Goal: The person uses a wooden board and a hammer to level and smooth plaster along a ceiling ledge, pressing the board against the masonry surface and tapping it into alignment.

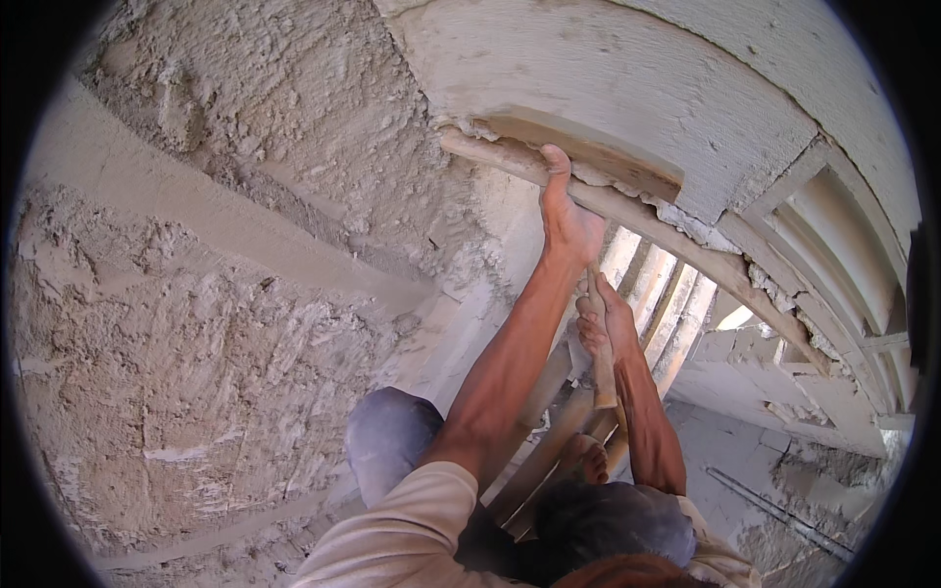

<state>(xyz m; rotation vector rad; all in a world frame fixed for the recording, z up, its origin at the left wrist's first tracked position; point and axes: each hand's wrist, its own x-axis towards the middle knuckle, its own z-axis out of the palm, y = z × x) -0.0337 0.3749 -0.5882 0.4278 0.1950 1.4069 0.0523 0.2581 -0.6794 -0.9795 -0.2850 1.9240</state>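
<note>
A long, narrow wooden batten (686,233) runs along the lower edge of a plastered panel, with wet-looking mortar squeezed along its top. My left hand (570,218) grips this batten, its thumb laid up over the face; the other fingers are hidden. Just below it, my right hand (613,318) is closed around a slim wooden stick (602,377) held roughly upright. The stick's upper end reaches close under my left palm. Whether it is the handle of a tool cannot be made out.
A rectangular recess (588,152) sits above the batten. Pale wooden planks (667,294) with gaps lie below, where my bare foot (585,459) rests. Rough plastered wall (167,363) with a smooth raised band (225,225) fills the left. Framed recesses (843,245) curve along the right.
</note>
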